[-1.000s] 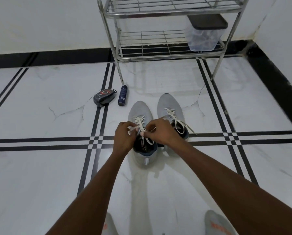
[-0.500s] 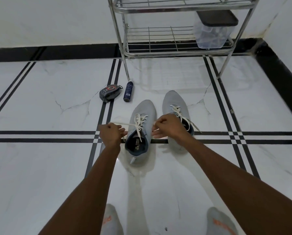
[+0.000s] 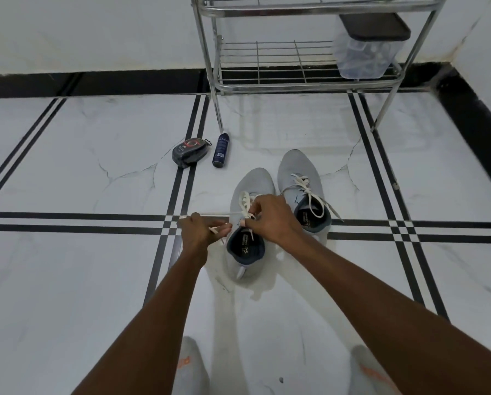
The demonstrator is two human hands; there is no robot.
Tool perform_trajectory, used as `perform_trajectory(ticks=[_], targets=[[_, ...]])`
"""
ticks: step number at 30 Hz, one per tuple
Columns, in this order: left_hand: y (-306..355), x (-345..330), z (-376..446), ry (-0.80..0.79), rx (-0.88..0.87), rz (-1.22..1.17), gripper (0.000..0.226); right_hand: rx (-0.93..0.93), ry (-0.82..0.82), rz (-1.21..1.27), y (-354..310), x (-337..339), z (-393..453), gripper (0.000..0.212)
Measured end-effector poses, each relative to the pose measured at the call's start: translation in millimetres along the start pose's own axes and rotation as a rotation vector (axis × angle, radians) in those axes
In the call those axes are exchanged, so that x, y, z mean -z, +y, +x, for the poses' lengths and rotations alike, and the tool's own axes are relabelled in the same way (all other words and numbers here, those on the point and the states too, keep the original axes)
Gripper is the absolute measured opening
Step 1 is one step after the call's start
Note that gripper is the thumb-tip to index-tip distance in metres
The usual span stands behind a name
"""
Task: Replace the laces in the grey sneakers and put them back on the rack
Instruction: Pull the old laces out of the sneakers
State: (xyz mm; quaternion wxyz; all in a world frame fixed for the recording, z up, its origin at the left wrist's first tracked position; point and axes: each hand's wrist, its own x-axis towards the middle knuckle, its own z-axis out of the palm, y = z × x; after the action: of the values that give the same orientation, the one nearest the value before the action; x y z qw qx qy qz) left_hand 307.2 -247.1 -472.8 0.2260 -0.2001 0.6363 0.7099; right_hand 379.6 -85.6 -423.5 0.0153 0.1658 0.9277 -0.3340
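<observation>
White flat lace (image 3: 210, 215) is being pinched in the curled fingers of the left hand (image 3: 200, 230) and drawn out to the side, while the right hand (image 3: 270, 216), having drifted back over the eyelets from its wider pull half a second ago, is pinching the crossing there. That return is suggesting the tightening of the near grey knit sneaker (image 3: 248, 223) is ending and a knot is coming. Both sneakers are sitting on the white marble floor (image 3: 67, 280), the far grey sneaker (image 3: 299, 178) already laced with loose ends, the chrome wire rack (image 3: 295, 78) waiting beyond.
</observation>
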Motion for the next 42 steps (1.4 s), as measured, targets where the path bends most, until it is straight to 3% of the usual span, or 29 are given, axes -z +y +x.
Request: perform_trajectory(ticks=[2,5,8,12,15,17,19,23,26,29,31,34,36,39,42], targets=[[6.9,1.0,-6.2,0.079,0.06,-0.148,0.023,-0.003,-0.042,0.001,4.8,6.7,4.6,0.026],[10.7,13.1,-6.1,0.127,0.156,-0.258,0.043,-0.007,-0.071,-0.011,9.2,12.4,7.5,0.017],[7.5,28.9,-1.0,0.185,0.145,-0.178,0.044,0.077,-0.039,-0.136,6.6,10.8,3.1,0.01],[10.6,40.8,3.3,0.476,0.062,0.129,0.041,0.153,0.074,-0.256,6.0,-1.2,-9.0,0.009],[11.9,23.2,-12.8,0.587,-0.137,0.714,0.043,0.174,0.137,-0.321,6.0,-8.8,-12.8,0.005],[5.4,8.3,-26.8,0.57,-0.408,0.872,0.049,0.139,0.13,-0.284,7.0,-9.0,-12.0,0.004],[-3.6,-1.6,-34.8,0.445,-0.646,0.859,0.04,0.062,0.089,-0.12,7.8,-6.7,-9.9,0.007],[-21.7,-15.5,-42.8,-0.025,-0.69,0.767,0.009,-0.051,0.013,0.046,7.9,2.8,-1.9,0.015],[-27.2,-16.2,-41.2,-0.093,-0.723,0.812,0.018,-0.062,-0.031,0.024,6.1,9.3,6.4,0.024],[-24.6,-12.1,-36.4,-0.107,-0.761,0.838,0.025,-0.153,-0.122,0.1,9.6,20.0,21.0,0.02],[-21.4,-12.3,-35.6,-0.104,-0.756,0.854,0.026,-0.351,-0.004,0.391,15.0,40.4,36.2,0.018],[-19.7,-13.7,-36.3,-0.068,-0.704,0.851,0.024,-0.603,0.566,0.886,29.9,84.8,50.3,0.017],[-20.0,-15.0,-37.0,-0.047,-0.675,0.845,0.024,-0.491,0.703,0.784,40.1,97.0,49.4,0.016],[-19.2,-20.3,-39.9,-0.018,-0.682,0.893,0.024,-0.224,0.475,0.31,36.6,76.6,25.6,0.027],[-19.0,-27.0,-40.2,0.018,-0.699,0.961,0.022,-0.069,0.272,0.119,26.3,40.1,2.8,0.012]])
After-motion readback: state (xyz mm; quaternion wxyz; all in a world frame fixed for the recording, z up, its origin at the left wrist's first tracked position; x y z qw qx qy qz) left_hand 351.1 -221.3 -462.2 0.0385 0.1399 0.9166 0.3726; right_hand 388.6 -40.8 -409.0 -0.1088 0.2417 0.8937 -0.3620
